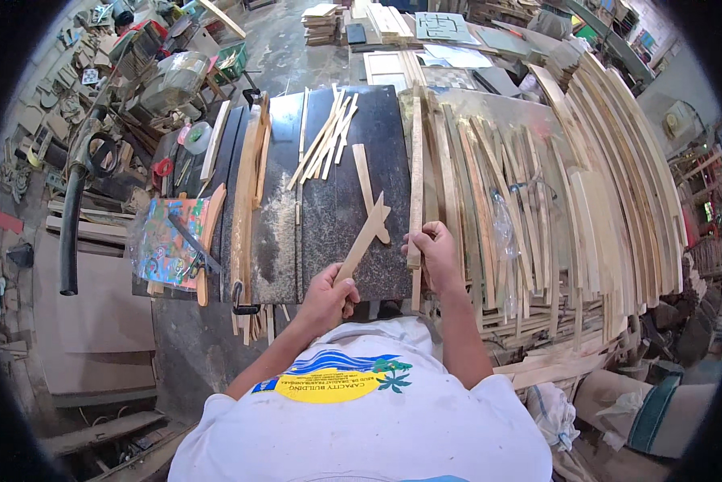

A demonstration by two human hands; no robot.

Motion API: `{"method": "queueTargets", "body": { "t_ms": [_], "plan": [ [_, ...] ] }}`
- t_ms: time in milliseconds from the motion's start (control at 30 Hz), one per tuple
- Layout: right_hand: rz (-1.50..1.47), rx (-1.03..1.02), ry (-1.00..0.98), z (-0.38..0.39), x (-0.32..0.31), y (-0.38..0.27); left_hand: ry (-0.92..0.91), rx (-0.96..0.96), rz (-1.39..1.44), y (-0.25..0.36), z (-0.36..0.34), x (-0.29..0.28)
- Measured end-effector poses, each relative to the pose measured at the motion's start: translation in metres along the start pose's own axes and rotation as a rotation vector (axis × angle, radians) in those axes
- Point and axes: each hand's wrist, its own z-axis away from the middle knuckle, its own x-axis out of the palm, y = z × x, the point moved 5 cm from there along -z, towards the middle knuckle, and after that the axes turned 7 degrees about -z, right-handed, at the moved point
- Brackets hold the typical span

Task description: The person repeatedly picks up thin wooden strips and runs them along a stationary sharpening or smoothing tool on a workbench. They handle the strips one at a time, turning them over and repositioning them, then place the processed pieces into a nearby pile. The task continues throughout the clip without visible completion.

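Observation:
My left hand [326, 300] is closed round the lower end of a flat, pale wooden piece [362, 238] with a pointed tip, held tilted over the dark tabletop [284, 249]. Beyond it, partly covered by that tip, another thin wooden piece [364, 173] lies on the table. With fingers and thumb, my right hand [436, 251] grips a long, narrow wooden strip [416, 173] near its close end. The strip points away from me along the right edge of the dark top. Several thin sticks [326, 138] lie in a loose heap at the far side.
A wooden board [245, 201] runs down the table's left, with a clamp [243, 302] at its near end. Left of it lie a colourful plastic packet [168, 245] and a curved wooden piece [210, 229]. Many wooden strips [590, 229] crowd the right side. A black hose [71, 233] hangs at far left.

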Motion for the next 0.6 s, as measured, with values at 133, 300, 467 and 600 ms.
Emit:
{"method": "queueTargets", "body": {
  "t_ms": [133,300,467,600],
  "plan": [
    [-0.144,-0.039,-0.05,0.003,0.023,-0.033,0.009,0.015,0.001,0.002,-0.002,0.0],
    [-0.438,-0.183,-0.22,-0.011,0.045,-0.076,-0.05,0.041,0.021,-0.002,-0.006,-0.005],
    [-0.48,-0.217,-0.282,-0.015,0.064,-0.1,-0.044,0.055,0.068,-0.013,-0.01,-0.005],
    [-0.439,-0.229,-0.286,-0.018,0.069,-0.101,-0.033,0.052,0.09,-0.016,-0.011,-0.005]
  ]
}}
